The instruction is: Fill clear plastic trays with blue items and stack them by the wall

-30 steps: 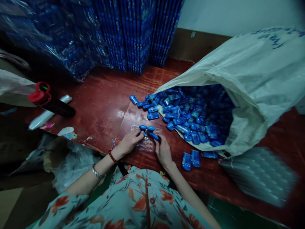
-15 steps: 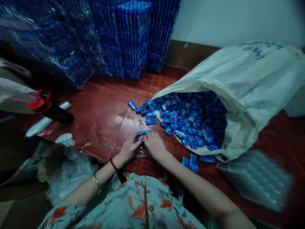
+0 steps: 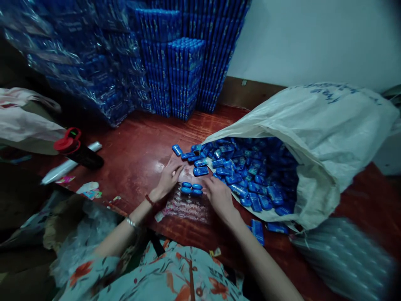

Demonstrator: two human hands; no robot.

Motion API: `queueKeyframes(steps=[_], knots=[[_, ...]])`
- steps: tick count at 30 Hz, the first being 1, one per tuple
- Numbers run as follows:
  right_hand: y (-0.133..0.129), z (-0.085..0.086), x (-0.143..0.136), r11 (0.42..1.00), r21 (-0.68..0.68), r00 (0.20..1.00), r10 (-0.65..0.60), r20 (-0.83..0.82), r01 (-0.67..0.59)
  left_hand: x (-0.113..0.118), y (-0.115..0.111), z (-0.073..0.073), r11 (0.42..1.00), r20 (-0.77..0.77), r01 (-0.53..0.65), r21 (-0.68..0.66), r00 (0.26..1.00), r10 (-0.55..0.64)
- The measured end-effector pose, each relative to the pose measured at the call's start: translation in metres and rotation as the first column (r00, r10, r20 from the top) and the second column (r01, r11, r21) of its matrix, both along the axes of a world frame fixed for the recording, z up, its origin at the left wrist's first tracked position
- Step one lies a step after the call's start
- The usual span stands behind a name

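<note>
Packs, four grouped, between left hand and right hand, can't tell if either's gripping; loads of loose packs left in the sack!

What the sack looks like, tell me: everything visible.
The sack is white, creased and cloth-like, perhaps woven plastic, with dark lettering on its upper side. It lies on its side on the table, mouth open towards the picture's left and near side. Blue packs crowd the mouth and spill over its lower lip.
</note>
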State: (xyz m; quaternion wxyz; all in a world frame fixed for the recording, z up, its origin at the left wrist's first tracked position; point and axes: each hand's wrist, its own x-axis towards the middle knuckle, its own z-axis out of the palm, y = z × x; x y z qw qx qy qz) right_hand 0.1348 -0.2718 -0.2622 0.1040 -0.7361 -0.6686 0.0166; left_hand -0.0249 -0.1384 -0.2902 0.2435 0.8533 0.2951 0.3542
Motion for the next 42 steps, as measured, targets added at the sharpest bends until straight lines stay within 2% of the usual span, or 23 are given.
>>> queueKeyframes(steps=[1, 3, 5, 7, 10, 14, 15, 17, 19, 21, 22, 24, 25, 26, 28, 31, 34, 36, 38, 40, 42], knots=[[0.013, 0.000, 0.008, 0.999, -0.048, 1.000, -0.004, -0.031, 0.003, 0.015, 0.013, 0.006, 0.997, -0.130, 0.083, -0.011, 0.988, -0.083], [0.040, -0.002, 0.020, 0.985, -0.167, 0.998, 0.036, -0.052, -0.044, 0.047, 0.034, 0.012, 0.965, -0.429, 0.259, -0.031, 0.869, -0.247], [0.064, -0.007, 0.027, 0.961, -0.259, 0.995, 0.088, -0.045, -0.097, 0.076, 0.048, 0.012, 0.943, -0.542, 0.329, -0.046, 0.785, -0.301], [0.075, -0.012, 0.029, 0.946, -0.300, 0.993, 0.115, -0.039, -0.121, 0.094, 0.053, 0.007, 0.936, -0.583, 0.350, -0.045, 0.751, -0.310], [0.069, -0.018, 0.031, 0.941, -0.317, 0.993, 0.108, -0.039, -0.115, 0.101, 0.054, -0.003, 0.932, -0.620, 0.361, -0.037, 0.723, -0.304], [0.039, -0.023, 0.038, 0.953, -0.297, 0.997, 0.040, -0.064, -0.057, 0.088, 0.053, -0.009, 0.937, -0.610, 0.349, -0.029, 0.736, -0.294], [0.030, -0.025, 0.041, 0.970, -0.243, 0.995, 0.002, -0.099, -0.026, 0.082, 0.052, -0.009, 0.938, -0.606, 0.346, -0.028, 0.740, -0.291], [0.008, -0.030, 0.044, 0.997, -0.048, 0.968, -0.077, -0.240, 0.067, 0.067, 0.050, -0.008, 0.947, -0.555, 0.320, -0.028, 0.783, -0.281], [-0.018, -0.036, 0.044, 0.967, 0.144, 0.888, -0.127, -0.442, 0.210, 0.042, 0.044, -0.005, 0.971, -0.396, 0.233, -0.052, 0.888, -0.234], [-0.044, -0.041, 0.037, 0.928, 0.194, 0.777, -0.137, -0.614, 0.317, 0.007, 0.034, -0.003, 0.986, -0.169, 0.093, -0.138, 0.979, -0.116], [-0.056, -0.043, 0.032, 0.926, 0.171, 0.717, -0.134, -0.684, 0.337, -0.012, 0.026, -0.003, 0.980, -0.097, 0.031, -0.197, 0.994, -0.051], [-0.074, -0.044, 0.018, 0.943, 0.107, 0.624, -0.121, -0.772, 0.316, -0.052, 0.008, -0.003, 0.956, -0.044, -0.065, -0.285, 0.998, 0.054], [-0.078, -0.044, 0.010, 0.952, 0.088, 0.606, -0.114, -0.787, 0.295, -0.069, -0.002, -0.004, 0.947, -0.035, -0.089, -0.310, 0.996, 0.082], [-0.080, -0.044, 0.003, 0.960, 0.085, 0.611, -0.101, -0.785, 0.268, -0.084, -0.013, -0.004, 0.938, -0.034, -0.099, -0.333, 0.995, 0.093], [-0.076, -0.044, -0.009, 0.974, 0.133, 0.680, -0.029, -0.733, 0.185, -0.103, -0.035, -0.006, 0.924, -0.041, -0.088, -0.371, 0.996, 0.079], [-0.061, -0.045, -0.018, 0.977, 0.211, 0.808, 0.121, -0.577, 0.005, -0.103, -0.065, -0.008, 0.914, -0.043, -0.063, -0.400, 0.998, 0.050], [-0.053, -0.047, -0.021, 0.966, 0.234, 0.883, 0.199, -0.424, -0.106, -0.085, -0.085, -0.012, 0.933, -0.003, -0.089, -0.348, 0.996, 0.094], [-0.052, -0.049, -0.021, 0.954, 0.277, 0.891, 0.225, -0.393, -0.118, -0.072, -0.092, -0.016, 0.953, 0.034, -0.111, -0.280, 0.992, 0.125], [-0.053, -0.050, -0.021, 0.940, 0.332, 0.885, 0.214, -0.412, -0.073, -0.064, -0.093, -0.021, 0.972, 0.050, -0.109, -0.210, 0.991, 0.122], [-0.053, -0.052, -0.020, 0.931, 0.364, 0.883, 0.193, -0.428, -0.027, -0.059, -0.090, -0.025, 0.988, 0.007, -0.064, -0.138, 0.998, 0.065], [-0.051, -0.052, -0.018, 0.936, 0.349, 0.892, 0.192, -0.410, -0.041, -0.058, -0.085, -0.026, 0.998, -0.094, 0.013, -0.063, 0.995, -0.019]])
